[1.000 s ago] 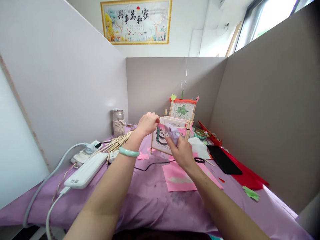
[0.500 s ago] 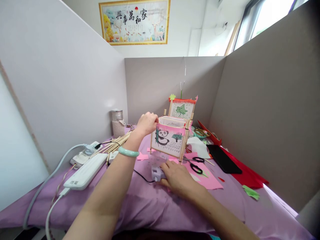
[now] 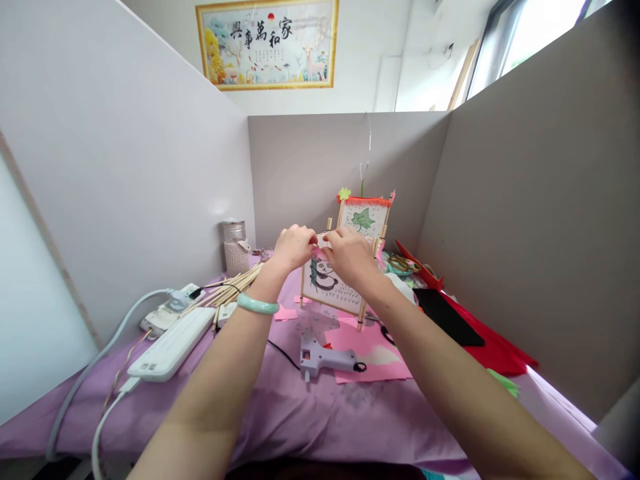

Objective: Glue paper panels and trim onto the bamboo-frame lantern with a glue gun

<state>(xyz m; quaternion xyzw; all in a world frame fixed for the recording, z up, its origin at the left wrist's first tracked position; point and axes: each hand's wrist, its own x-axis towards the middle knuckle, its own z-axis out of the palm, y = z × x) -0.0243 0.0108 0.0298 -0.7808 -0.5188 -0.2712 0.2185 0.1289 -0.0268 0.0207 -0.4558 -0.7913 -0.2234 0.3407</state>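
Observation:
A small paper lantern with a panda drawing (image 3: 327, 283) stands on wooden stick legs in the middle of the purple tabletop (image 3: 280, 407). My left hand (image 3: 294, 245) pinches the lantern's top left edge. My right hand (image 3: 347, 255) presses on the top front edge next to it, fingers closed on the pink trim. A pale glue gun (image 3: 323, 358) lies on its side in front of the lantern, half on a pink paper sheet (image 3: 375, 357), with its black cord trailing left.
A second lantern with a green leaf (image 3: 364, 219) stands behind. Bamboo sticks (image 3: 235, 283), a white power strip (image 3: 173, 340) and a jar (image 3: 235, 247) lie left. A black phone (image 3: 447, 317), red paper (image 3: 500, 353) and scissors sit right. Grey partitions enclose three sides.
My right hand brought the glue gun down from the lantern, laid it on the table, let go and rose to the lantern's top edge. My left hand stayed put.

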